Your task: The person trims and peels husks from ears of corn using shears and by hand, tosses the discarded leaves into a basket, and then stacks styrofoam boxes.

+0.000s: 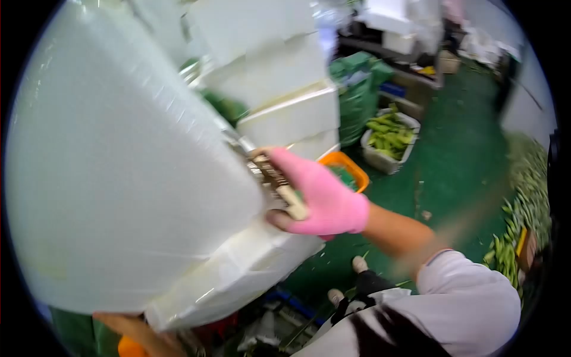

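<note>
A large white foam box (137, 178), with shiny film or tape on its surface, fills the left side, tilted close to me. My right hand (327, 193), in a pink glove, is closed around a brown-and-cream handheld tool (279, 184) with a metallic part. Its exact kind is blurred; its front end meets the box's right edge, where a shiny strip runs. Below the box, my left hand (122, 326) grips its lower edge at the bottom left, fingers mostly hidden. A white, film-wrapped side (220, 268) of the box faces me underneath.
White foam boxes (291, 119) are stacked behind. Beyond my right hand are an orange basket (360, 172), a green sack (355, 89) and a white crate (380, 157) of green vegetables (389, 134). More long greens (505, 250) lie at right on the green floor (458, 149).
</note>
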The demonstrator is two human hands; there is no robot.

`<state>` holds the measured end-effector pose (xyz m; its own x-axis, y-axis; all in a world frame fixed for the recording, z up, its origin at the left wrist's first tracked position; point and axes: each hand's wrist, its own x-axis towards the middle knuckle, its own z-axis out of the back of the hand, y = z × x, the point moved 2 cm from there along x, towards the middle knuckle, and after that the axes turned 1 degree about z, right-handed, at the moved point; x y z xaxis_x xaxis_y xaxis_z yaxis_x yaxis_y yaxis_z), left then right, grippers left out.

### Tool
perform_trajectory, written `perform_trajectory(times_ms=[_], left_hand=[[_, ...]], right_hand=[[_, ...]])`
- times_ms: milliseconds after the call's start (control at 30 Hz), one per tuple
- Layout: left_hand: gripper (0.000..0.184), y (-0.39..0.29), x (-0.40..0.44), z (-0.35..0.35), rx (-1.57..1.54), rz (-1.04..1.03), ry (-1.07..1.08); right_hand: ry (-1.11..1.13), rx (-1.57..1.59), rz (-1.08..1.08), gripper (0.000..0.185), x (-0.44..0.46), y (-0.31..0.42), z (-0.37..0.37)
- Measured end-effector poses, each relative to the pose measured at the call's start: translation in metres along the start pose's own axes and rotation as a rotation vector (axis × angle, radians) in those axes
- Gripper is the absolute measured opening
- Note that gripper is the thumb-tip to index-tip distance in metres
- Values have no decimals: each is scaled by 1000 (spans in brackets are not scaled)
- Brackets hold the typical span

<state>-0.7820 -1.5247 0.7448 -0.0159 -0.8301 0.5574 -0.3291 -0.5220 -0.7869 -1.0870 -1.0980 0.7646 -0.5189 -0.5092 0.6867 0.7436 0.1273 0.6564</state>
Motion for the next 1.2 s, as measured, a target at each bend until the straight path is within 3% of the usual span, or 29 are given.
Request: perform_trajectory(times_ms=[33, 133, 333, 433, 500, 600, 633, 700, 733, 767, 833, 867, 933, 1133, 1200], left_hand=[[67, -6, -6, -8, -119, 47, 63], [64, -12, -18, -23, -73, 33, 49], [60, -10, -15, -45, 7, -9, 19], [58, 15, 22, -24, 122, -93, -7], [56, 56, 62, 9, 294, -217, -42], [54, 126, 112, 41, 596, -446, -75], [54, 129, 115, 39, 640, -499, -76], [57, 60, 69, 10, 600, -376, -21], [56, 43, 57, 6, 578, -368, -62], [56, -11, 22, -28, 275, -295, -90], [61, -51, -4, -45, 482, -444, -234], [64, -71, -21, -56, 574, -571, -184], [70, -110, -63, -74, 759, -827, -98], [66, -166, -164, -138, 810, -889, 228], [67, -156, -166, -153, 693, -899, 250]], right_hand=[[41, -16, -91, 70, 2, -1, 7], [-8, 171, -237, 59, 1, 1, 27], [-173, 360, -408, 59, -79, 4, 57], [-276, 506, -662, 64, -185, -32, 39], [-272, 653, -943, 74, -259, -31, 46], [-442, 572, -1144, 57, -358, -29, 61], [-396, 668, -1265, 57, -397, -38, 74], [-634, 678, -1225, 48, -433, -25, 88], [-617, 678, -1196, 41, -470, -32, 97], [-620, 674, -1170, 35, -495, -39, 110], [-580, 812, -1311, 44, -505, -25, 136], [-566, 879, -1381, 48, -513, -13, 144], [-591, 1114, -1405, 39, -542, -5, 148], [-468, 1415, -1417, 37, -654, 15, 123], [-625, 1507, -1446, 36, -662, 45, 108]])
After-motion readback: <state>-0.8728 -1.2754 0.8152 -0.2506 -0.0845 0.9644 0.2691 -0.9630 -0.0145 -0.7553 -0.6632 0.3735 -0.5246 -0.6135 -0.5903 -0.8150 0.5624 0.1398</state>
